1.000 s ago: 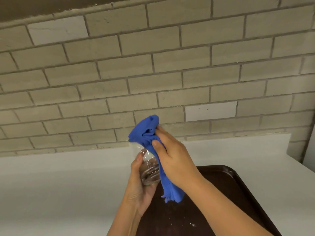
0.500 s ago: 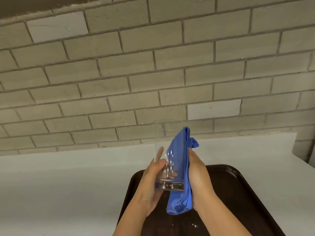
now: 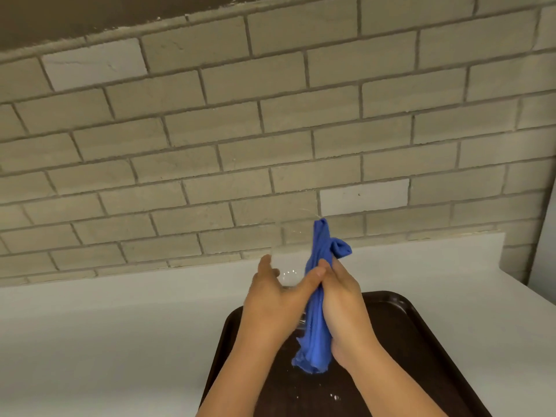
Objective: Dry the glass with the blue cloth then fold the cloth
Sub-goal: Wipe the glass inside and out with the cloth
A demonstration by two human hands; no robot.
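Note:
A clear drinking glass [image 3: 290,251] stands upright in the air above the tray, faint against the wall. My left hand [image 3: 273,299] wraps its lower part from the left, thumb across the front. The blue cloth [image 3: 316,326] lies bunched along the right side of the glass, from above its rim down to a loose end below my hands. My right hand [image 3: 341,302] presses the cloth against the glass from the right. The base of the glass is hidden behind my left hand.
A dark brown tray [image 3: 421,341] with a few white specks lies on the white counter [image 3: 120,326] under my hands. A beige brick wall [image 3: 270,130] rises right behind the counter. The counter ends at the right [image 3: 517,284].
The glass went from tilted with the cloth stuffed at its mouth to upright. The cloth now runs along its right side, and my left hand has turned further around the glass.

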